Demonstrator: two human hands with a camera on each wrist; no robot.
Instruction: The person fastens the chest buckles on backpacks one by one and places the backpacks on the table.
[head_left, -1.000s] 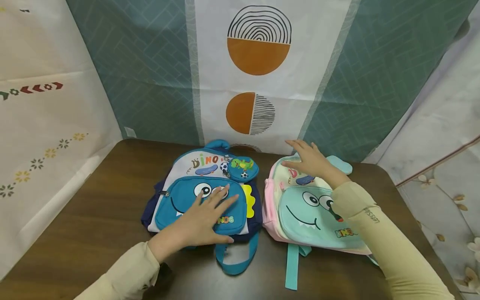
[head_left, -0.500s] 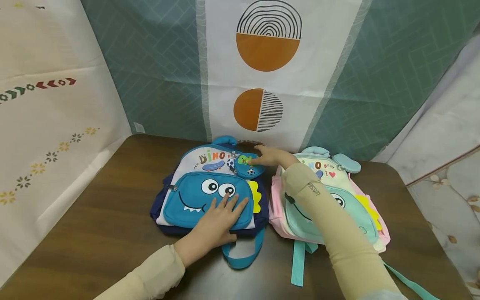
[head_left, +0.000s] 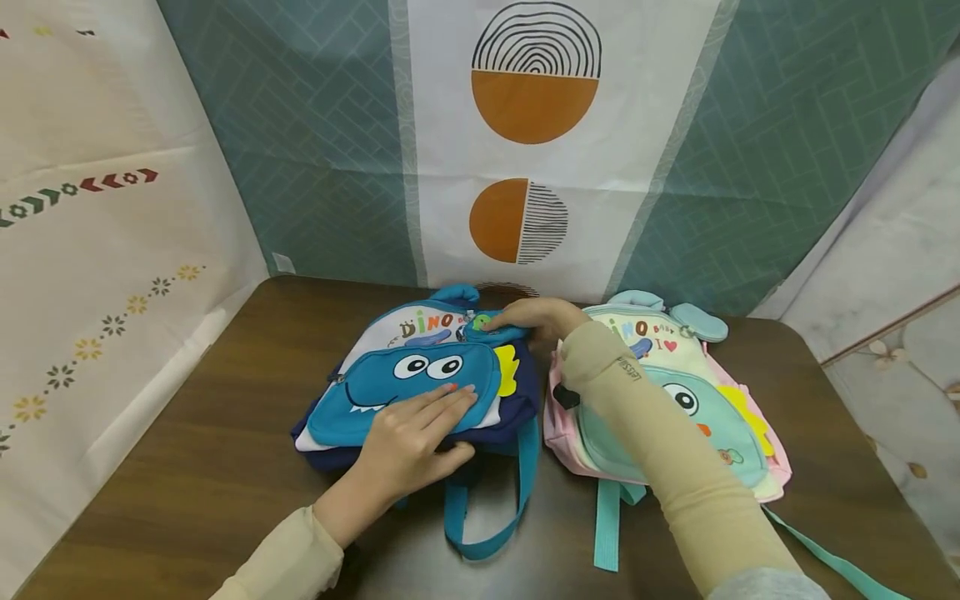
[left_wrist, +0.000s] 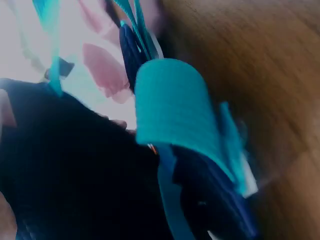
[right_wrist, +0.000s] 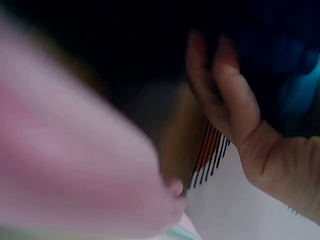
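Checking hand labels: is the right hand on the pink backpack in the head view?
No, the right hand reaches across to grip the top of the blue backpack, with the pink backpack lying under its forearm.

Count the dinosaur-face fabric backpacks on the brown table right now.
2. The blue dinosaur-face fabric backpack lies left of centre under the left hand, the right hand at its top. The pink and mint dinosaur-face backpack lies right, beside it.

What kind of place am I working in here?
Probably a makeshift recording corner, not a lived-in room: a brown wooden table hemmed in by hung patterned cloth backdrops, with only two children's dinosaur backpacks, blue and pink, laid out.
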